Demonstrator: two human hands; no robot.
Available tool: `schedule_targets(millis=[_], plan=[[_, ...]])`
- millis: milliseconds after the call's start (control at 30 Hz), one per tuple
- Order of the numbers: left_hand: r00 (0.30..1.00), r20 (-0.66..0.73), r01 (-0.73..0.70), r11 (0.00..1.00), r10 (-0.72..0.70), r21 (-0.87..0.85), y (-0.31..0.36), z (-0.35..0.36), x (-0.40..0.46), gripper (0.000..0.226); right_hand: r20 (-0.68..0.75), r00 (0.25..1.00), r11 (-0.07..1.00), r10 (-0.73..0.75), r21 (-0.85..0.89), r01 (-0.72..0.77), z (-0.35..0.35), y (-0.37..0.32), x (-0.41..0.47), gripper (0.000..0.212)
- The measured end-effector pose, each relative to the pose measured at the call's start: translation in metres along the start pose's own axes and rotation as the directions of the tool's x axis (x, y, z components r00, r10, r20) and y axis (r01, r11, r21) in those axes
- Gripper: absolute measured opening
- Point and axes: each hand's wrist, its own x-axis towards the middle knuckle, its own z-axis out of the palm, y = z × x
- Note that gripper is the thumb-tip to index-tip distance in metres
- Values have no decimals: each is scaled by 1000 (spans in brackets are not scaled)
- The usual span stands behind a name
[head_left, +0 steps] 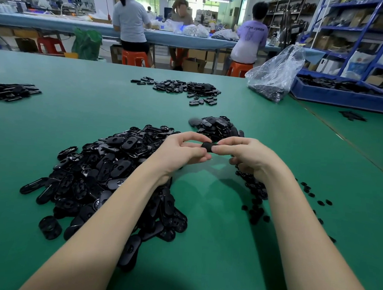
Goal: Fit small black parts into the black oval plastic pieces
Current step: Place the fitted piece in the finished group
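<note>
One green table (98, 117) carries five heaps of black oval plastic pieces, too many to count singly: the biggest heap (109, 176) under the left forearm, one (218, 126) beyond the hands, one (184, 89) toward the far edge, one (11, 91) at the left edge. Small black parts (256, 206) scatter beneath the right forearm. Left hand (181, 151) and right hand (247, 156) each pinch one oval piece (208, 146) between fingertips, above the table.
</note>
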Motion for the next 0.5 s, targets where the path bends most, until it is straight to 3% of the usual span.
schedule_targets(millis=[167, 333, 500], plan=[[1000, -5, 15, 1000, -15, 1, 0, 0, 0, 13, 61, 996, 997, -68, -23, 70, 3, 2, 0, 20], [998, -69, 5, 1000, -3, 23, -1, -1, 1, 11, 31, 995, 994, -97, -52, 99, 5, -1, 2, 9], [995, -99, -11, 998, 18, 68, -3, 0, 1, 14, -14, 987, 982, -160, -106, 158, 12, -2, 5, 12]])
